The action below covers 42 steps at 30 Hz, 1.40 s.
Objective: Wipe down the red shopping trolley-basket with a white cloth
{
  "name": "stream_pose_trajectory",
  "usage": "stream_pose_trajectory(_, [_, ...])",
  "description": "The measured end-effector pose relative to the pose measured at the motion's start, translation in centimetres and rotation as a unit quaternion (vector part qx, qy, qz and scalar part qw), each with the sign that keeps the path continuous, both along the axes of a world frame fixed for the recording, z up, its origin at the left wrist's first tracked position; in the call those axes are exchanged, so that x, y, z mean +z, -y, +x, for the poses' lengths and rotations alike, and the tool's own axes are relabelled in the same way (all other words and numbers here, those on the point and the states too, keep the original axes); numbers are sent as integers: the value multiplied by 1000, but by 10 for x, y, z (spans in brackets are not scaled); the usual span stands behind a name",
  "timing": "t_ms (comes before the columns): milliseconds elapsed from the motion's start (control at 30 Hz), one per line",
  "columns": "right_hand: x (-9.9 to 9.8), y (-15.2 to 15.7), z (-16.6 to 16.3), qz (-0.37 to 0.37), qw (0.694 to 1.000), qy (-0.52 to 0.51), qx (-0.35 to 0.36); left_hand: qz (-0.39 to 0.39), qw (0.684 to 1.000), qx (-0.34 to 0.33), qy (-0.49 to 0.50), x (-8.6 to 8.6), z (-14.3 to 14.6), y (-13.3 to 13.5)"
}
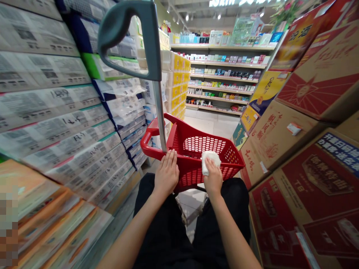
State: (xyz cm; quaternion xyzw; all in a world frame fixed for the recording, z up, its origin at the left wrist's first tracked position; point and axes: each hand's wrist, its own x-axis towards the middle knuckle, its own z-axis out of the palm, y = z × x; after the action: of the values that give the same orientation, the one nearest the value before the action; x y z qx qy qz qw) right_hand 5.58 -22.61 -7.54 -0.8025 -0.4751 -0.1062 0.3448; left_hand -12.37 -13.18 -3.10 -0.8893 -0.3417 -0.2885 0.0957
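A red plastic shopping basket (224, 149) stands on the floor in front of my knees. A metal pole rises from its near rim to a grey-green pull handle (126, 33) near the top of the view. My left hand (167, 172) lies flat, fingers together and stretched out, on the basket's near rim beside the pole. My right hand (213, 178) is closed on a white cloth (211, 160) and presses it against the basket's near wall.
Stacked packs of tissue paper (56, 112) line the aisle on the left. Red and brown cartons (308, 112) are piled close on the right. Shelves of small goods (224, 74) cross the far end. Pale floor tiles (213, 125) lie beyond the basket.
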Motion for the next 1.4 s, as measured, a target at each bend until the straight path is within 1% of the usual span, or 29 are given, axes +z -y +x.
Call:
stream_pose_trajectory(33, [8,-11,-16,5,1000,-8,22,1,1000,3,-1,0,0,0])
stream_pose_trajectory(100, [24,-31,-50,9,996,-8,89,2,1000,4,-11,0,-1,-1])
stream_pose_trajectory(133, [31,-38,-64,16,994,-7,107,3,1000,3,-19,0,-1,-1])
stream_pose_trajectory(200, [38,-46,-80,22,991,-3,134,3,1000,-2,-29,0,-2,-1])
stream_pose_trajectory(233, [38,-45,-81,21,990,0,142,3,1000,-1,-29,1,-2,-1])
stream_pose_trajectory(300, [31,-37,-70,16,989,12,146,3,1000,6,-19,1,-2,0])
stream_pose_trajectory(367, [16,-20,-45,10,991,27,129,3,1000,10,-9,1,0,2])
stream_pose_trajectory(500, [-13,17,15,3,999,36,40,-1,1000,7,-1,0,1,2])
stream_pose_trajectory(567, [-19,28,34,0,1000,30,7,-2,1000,6,3,-1,2,2])
stream_pose_trajectory(633, [-17,28,37,-1,1000,17,-11,-2,1000,4,5,-1,2,2])
stream_pose_trajectory(667, [-14,23,31,0,1000,8,-13,-2,1000,3,5,-2,2,2])
stream_pose_trajectory(733, [-3,7,9,3,1000,-7,6,-2,1000,3,5,-2,2,1])
stream_pose_trajectory(867, [25,-31,-53,18,994,-10,106,-3,1000,5,-3,-1,1,0])
stream_pose_trajectory(933, [35,-42,-72,22,990,-9,139,-3,1000,2,-11,-1,0,0])
stream_pose_trajectory(967, [37,-43,-76,21,989,-9,149,-3,1000,0,-13,-1,0,0])
stream_pose_trajectory(1033, [34,-39,-70,15,987,-4,158,-2,1000,2,-10,-1,0,1])
stream_pose_trajectory(1100, [25,-27,-51,7,989,4,147,-2,1000,6,-2,-1,1,1])
stream_pose_trajectory(1267, [-7,16,14,-8,999,11,51,-9,1000,7,7,-1,3,3])
stream_pose_trajectory(1333, [-11,25,31,-14,1000,9,22,-9,1000,6,8,-2,3,3])
stream_pose_trajectory(1400, [-7,24,34,-22,1000,-2,4,-8,1000,6,7,-2,2,3])
